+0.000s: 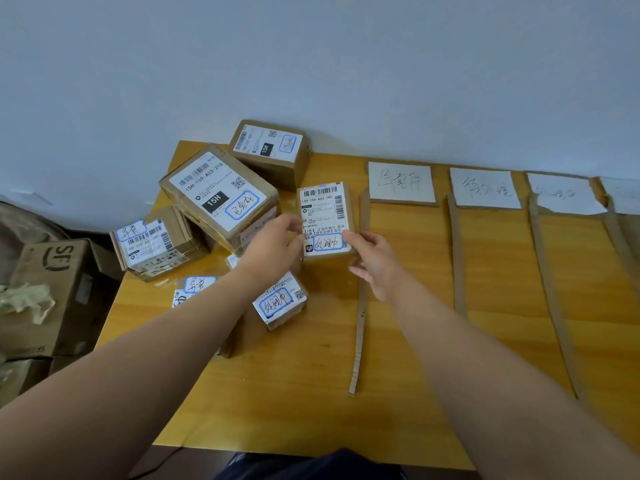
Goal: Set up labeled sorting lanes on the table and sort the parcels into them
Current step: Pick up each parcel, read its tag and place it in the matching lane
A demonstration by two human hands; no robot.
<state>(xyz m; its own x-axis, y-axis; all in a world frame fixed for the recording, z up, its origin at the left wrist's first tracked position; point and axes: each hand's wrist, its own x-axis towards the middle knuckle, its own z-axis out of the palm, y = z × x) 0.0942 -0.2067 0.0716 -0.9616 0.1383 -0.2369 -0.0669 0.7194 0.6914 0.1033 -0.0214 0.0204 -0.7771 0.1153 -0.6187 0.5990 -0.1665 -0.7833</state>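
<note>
Both forearms are bare with no sleeves, the hands (273,247) carry no gloves, rings or watch, and dark clothing (311,465) shows below.

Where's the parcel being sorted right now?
Head view, centre: the parcel is held between both hands, just left of the first cardboard divider strip, right of the unsorted pile.

Fourth lane label (623,194) cut off at right edge — left forearm (194,327) hides parcels (194,287) beneath; label handwriting illegible.
</note>
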